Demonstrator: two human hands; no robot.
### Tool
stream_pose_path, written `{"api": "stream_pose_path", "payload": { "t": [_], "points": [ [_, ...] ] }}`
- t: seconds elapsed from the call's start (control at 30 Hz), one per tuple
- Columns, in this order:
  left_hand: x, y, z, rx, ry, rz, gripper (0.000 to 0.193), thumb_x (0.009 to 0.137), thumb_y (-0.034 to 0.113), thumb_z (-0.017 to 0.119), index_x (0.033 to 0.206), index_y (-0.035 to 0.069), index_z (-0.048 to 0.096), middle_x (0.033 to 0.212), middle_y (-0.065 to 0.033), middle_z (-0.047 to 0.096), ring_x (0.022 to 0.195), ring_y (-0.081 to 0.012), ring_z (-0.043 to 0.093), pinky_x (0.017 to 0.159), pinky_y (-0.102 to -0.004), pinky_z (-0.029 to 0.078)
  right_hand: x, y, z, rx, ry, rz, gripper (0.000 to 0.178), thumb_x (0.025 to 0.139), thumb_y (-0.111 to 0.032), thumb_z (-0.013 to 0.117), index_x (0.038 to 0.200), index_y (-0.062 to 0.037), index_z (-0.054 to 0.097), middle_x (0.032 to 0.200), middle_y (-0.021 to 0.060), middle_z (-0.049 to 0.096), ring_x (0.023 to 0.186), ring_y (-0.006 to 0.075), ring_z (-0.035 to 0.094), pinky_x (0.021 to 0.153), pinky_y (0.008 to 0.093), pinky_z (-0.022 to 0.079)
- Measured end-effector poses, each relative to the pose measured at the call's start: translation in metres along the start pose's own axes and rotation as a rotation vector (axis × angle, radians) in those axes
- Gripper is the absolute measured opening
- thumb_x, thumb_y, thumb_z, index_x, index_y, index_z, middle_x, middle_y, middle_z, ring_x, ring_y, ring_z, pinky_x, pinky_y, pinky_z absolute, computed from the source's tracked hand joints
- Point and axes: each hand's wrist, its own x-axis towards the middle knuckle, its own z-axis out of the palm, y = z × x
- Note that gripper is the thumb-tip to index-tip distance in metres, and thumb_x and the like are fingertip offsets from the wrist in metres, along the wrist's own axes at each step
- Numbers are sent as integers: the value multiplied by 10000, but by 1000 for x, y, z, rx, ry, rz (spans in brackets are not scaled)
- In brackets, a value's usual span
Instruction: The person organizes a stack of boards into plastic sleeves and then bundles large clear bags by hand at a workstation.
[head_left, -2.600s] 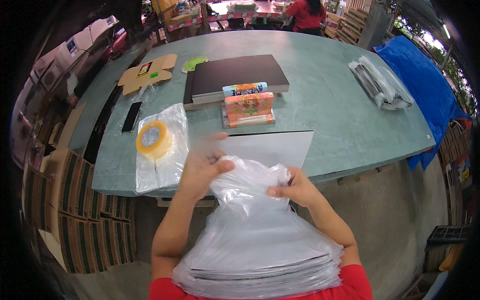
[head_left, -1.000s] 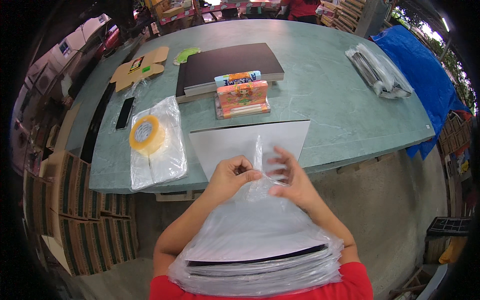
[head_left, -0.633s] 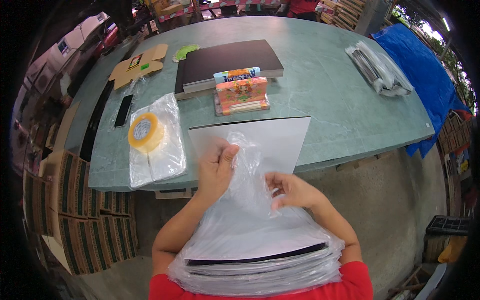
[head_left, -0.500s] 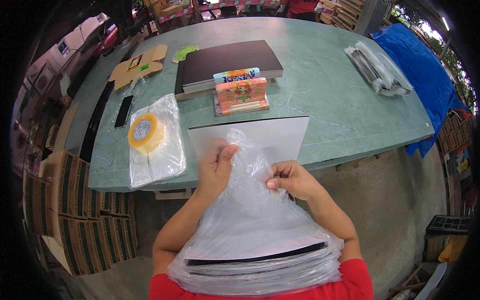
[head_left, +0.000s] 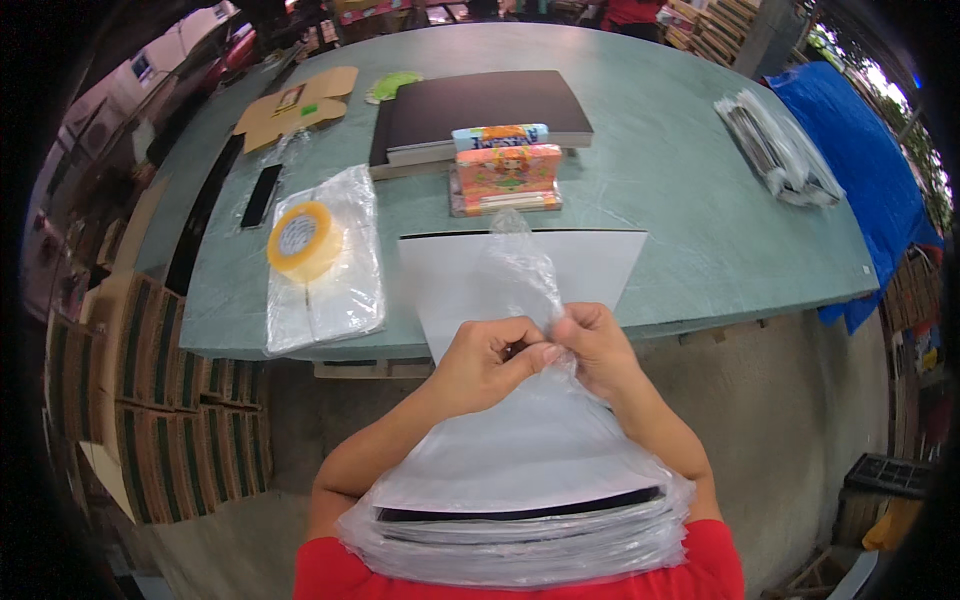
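A clear plastic bag (head_left: 520, 440) wraps a pile of flat white sheets with a dark edge, resting against my body. Its upper end is gathered into a twisted neck, and the loose tip spreads out beyond it. My left hand (head_left: 488, 362) pinches that neck, thumb against fingers. Close beside it, almost touching, my right hand (head_left: 598, 345) is closed on the same bunched plastic. Behind the bag, a white board (head_left: 440, 275) with a dark far edge lies over the table's near edge, partly hidden by the plastic and my hands.
On the green table (head_left: 680, 170) lie a tape roll (head_left: 303, 240) on clear plastic packets (head_left: 345, 290), a phone (head_left: 261, 196), a brown cardboard piece (head_left: 300, 105), black boards (head_left: 480, 110), small colourful packs (head_left: 508, 175) and plastic-wrapped bundles (head_left: 775, 145). Stacked cartons (head_left: 180, 420) stand left.
My left hand has come down and right, from the bag's tip to its neck. Both hands are now close together, and the plastic between them is bunched tighter. The view has shifted slightly.
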Motion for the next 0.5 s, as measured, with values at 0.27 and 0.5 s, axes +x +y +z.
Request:
{"api": "stream_pose_path", "payload": {
  "t": [0.27,0.5],
  "points": [
    [-19,-17,-80,244,528,-88,98,757,79,559,671,31,553,600,26,497,565,-43,432,520,-197,359,-14,-17,-17,-76,94,3,179,680,-129,681,710,-28,536,634,31,540,560,104,503,515,228,409],
    [-1,5,-5,-76,-29,-52,138,765,132,594,707,14,553,600,15,512,540,-44,450,483,-199,370,5,2,23,133,-51,49,291,776,-315,587,679,-46,527,615,32,533,536,115,502,498,244,408]
  ]
}}
